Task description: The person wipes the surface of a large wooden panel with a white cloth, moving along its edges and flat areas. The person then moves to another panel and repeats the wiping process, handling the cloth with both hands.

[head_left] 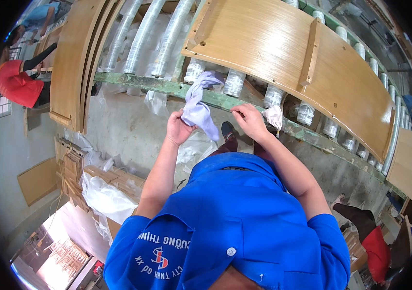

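My left hand (179, 128) is closed on a lavender cloth (197, 108). The cloth hangs twisted, its upper end draped over the green rail of the roller conveyor (167, 87) and its lower end dangling in front. My right hand (250, 122) is beside the rail, fingers curled together; whatever they may hold is too small to make out. Close to that hand, a crumpled whitish cloth (274, 117) hangs at the rail. Beyond both hands, a large glossy wooden panel (269, 36) with cross battens and drilled holes lies on the plastic-wrapped rollers.
More wooden panels (73, 63) stand at the left end of the conveyor. Wood pieces and plastic sheeting (106, 195) lie at lower left. A person in red (19, 84) works at far left, someone in blue (41, 14) behind, and another person in red (375, 249) at lower right.
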`<move>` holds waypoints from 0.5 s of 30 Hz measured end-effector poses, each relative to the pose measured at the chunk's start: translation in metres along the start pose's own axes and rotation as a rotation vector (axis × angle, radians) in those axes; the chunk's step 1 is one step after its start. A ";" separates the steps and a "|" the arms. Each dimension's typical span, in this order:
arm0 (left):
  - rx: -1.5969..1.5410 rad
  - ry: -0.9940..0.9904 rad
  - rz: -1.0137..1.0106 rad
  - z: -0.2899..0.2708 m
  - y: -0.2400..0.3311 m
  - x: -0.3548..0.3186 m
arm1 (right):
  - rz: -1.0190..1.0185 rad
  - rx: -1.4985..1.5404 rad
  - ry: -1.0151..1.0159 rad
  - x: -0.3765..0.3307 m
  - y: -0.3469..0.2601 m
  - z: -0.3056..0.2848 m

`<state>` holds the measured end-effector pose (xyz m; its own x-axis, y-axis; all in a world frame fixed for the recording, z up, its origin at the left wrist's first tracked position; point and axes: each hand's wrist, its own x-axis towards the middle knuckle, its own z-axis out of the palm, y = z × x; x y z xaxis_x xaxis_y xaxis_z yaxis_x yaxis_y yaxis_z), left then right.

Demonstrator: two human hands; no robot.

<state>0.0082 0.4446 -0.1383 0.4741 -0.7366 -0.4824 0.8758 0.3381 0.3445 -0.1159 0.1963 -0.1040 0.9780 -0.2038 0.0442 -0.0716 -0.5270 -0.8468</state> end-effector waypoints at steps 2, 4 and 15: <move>-0.009 0.037 -0.005 -0.007 0.005 -0.004 | -0.031 0.012 -0.022 0.006 -0.006 0.005; -0.007 0.099 -0.003 -0.009 0.007 -0.005 | -0.051 0.019 -0.031 0.011 -0.009 0.008; 0.246 0.241 0.025 0.005 -0.001 -0.001 | -0.238 -0.025 -0.053 0.030 -0.026 0.029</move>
<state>0.0063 0.4421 -0.1343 0.5288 -0.5600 -0.6377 0.8294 0.1814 0.5284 -0.0789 0.2276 -0.0958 0.9768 -0.0288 0.2123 0.1574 -0.5757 -0.8024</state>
